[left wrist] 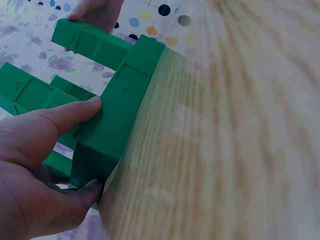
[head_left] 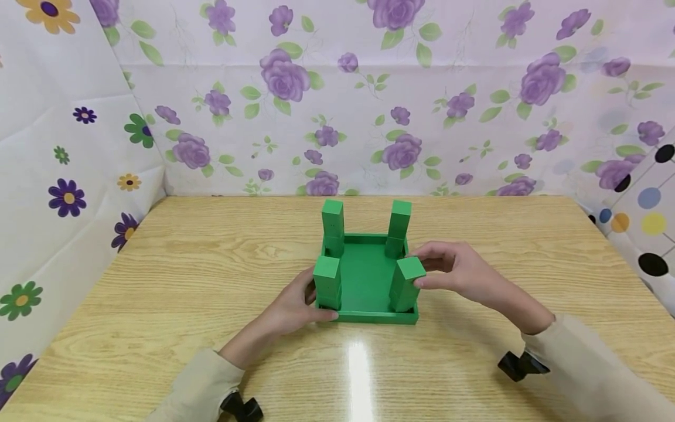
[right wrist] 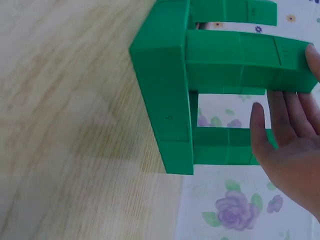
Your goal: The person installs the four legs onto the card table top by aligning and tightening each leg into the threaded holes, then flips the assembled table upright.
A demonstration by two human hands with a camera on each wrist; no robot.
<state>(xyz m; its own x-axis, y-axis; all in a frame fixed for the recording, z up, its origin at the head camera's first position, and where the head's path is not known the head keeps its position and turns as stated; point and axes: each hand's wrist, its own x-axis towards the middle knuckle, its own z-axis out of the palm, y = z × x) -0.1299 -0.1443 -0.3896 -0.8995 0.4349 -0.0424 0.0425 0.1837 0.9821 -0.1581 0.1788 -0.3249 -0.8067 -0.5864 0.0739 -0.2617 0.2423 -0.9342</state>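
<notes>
A shallow green square tray (head_left: 366, 275) sits on the table with a tall green block post at each corner. My left hand (head_left: 287, 305) grips its near left corner, thumb along the front wall and fingers at the left side, beside the near left post (head_left: 328, 282). At the near right corner, my right hand (head_left: 459, 272) pinches the upper end of another post (head_left: 405, 287), which leans slightly in the head view. Small numbers mark the tray wall (left wrist: 117, 107) and posts. The far left post (head_left: 333, 225) and far right post (head_left: 399, 225) stand untouched.
The wooden table (head_left: 221, 252) extends around the tray. Purple-flowered cloth (head_left: 343, 105) hangs behind it, with patterned sheets at both sides. Black devices (head_left: 522, 366) are strapped at both wrists.
</notes>
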